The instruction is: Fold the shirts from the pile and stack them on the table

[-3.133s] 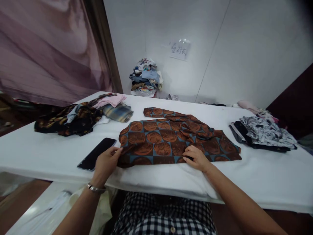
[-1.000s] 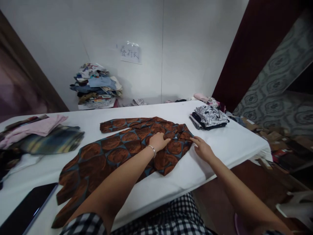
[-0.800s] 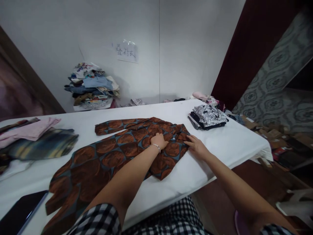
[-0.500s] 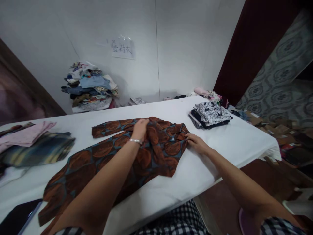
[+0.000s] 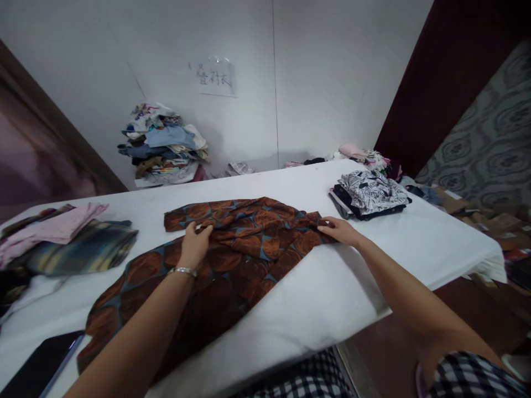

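White-covered counter [image 5: 365, 287] against a pale wall, clothes pile [image 5: 164, 142] at the back, folded black-and-white stack [image 5: 371, 194] to the right. Brown patterned shirt [image 5: 232, 249] lies mid-counter. Left hand [image 5: 194, 243] pinches a fold of it; right hand [image 5: 338, 228] grips its right edge, fingers closed.

Shirt [image 5: 232, 249]: thin cloth, faint sheen, softly creased, printed rust discs on blue. Table [image 5: 373, 260]: matt white cloth cover, smooth. Bracelet [image 5: 182, 271] on left wrist: shiny metal. Phone [image 5: 37, 367]: glossy black glass. Wall sign [image 5: 215, 77]: paper under shiny plastic. Side pile [image 5: 373, 193]: matt printed cloth
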A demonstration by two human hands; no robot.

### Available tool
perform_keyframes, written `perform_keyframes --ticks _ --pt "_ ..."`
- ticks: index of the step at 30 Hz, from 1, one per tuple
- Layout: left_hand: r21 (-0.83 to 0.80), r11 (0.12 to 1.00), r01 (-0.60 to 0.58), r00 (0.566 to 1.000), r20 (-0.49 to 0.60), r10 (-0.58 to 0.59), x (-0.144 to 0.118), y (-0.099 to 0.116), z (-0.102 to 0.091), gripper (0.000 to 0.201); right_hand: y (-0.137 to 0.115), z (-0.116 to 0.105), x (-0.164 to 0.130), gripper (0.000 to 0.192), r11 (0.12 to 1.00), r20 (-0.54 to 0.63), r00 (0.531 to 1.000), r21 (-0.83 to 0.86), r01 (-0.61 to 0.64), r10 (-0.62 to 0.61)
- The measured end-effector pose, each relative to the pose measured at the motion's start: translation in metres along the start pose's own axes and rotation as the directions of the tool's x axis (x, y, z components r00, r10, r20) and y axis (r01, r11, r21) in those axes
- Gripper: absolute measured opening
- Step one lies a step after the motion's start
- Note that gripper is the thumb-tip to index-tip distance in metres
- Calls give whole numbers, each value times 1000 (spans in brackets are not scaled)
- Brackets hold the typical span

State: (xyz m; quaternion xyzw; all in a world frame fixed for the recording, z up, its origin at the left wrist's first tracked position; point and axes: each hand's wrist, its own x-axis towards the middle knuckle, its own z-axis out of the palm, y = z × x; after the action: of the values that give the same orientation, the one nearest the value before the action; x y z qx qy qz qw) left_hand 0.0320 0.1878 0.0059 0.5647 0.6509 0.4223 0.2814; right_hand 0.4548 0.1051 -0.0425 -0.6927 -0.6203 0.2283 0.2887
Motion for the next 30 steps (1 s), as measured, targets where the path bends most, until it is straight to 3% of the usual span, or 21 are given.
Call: perform_keyframes --ticks 2,4,6,8,9,11,13,14,17,20,23,25,26,28,30 --pt "75 992 -105 985 142 94 -34 3 11 39 3 -2 -12 53 994 25 995 -33 102 -101" --pt "118 952 -281 903 370 221 -76 6 20 31 6 -4 -23 55 985 20 989 -94 148 -146" --pt "153 831 -535 717 603 350 -118 6 28 28 9 -4 -32 50 971 -14 986 -177 162 -167" --pt "187 691 -698 579 715 392 -150 1 35 35 10 -2 -39 48 948 -47 975 -249 197 -215" --pt "221 640 -736 559 731 392 -159 -2 39 39 10 0 -42 48 937 -54 967 -266 226 -248" --pt "299 576 -761 571 731 375 -167 -7 46 37 11 2 -47 41 936 -70 960 -248 248 -273" --pt "328 533 -780 561 746 360 -165 -9 51 27 16 2 -48 26 975 -105 976 -140 174 -189" --pt "313 513 -799 531 767 360 -164 -9 51 26 21 -1 -48 22 993 -124 985 -51 110 -116" --pt "204 445 -872 391 839 380 -166 -7 48 25 39 -15 -47 33 974 -99 993 222 -48 72" --pt "129 416 -900 311 858 408 -180 -5 43 21 53 -32 -47 30 970 -60 980 164 -179 191" --pt "17 485 -874 268 850 453 -190 -3 38 16 44 -36 -52 17 961 -204 956 -135 -242 213" --pt "-67 547 -834 262 825 500 -186 -1 33 16 27 -28 -57 24 966 -307 949 -218 -137 65" --pt "-81 567 -820 279 808 519 -179 0 31 16 17 -21 -60 28 973 -336 941 -227 -35 -44" --pt "-23 599 -801 381 752 538 -158 0 24 19 1 -4 -66 33 950 -319 909 -241 197 -269" --pt "92 641 -762 530 656 537 -126 -1 18 18 -7 11 -72 37 900 -252 883 -298 319 -397"
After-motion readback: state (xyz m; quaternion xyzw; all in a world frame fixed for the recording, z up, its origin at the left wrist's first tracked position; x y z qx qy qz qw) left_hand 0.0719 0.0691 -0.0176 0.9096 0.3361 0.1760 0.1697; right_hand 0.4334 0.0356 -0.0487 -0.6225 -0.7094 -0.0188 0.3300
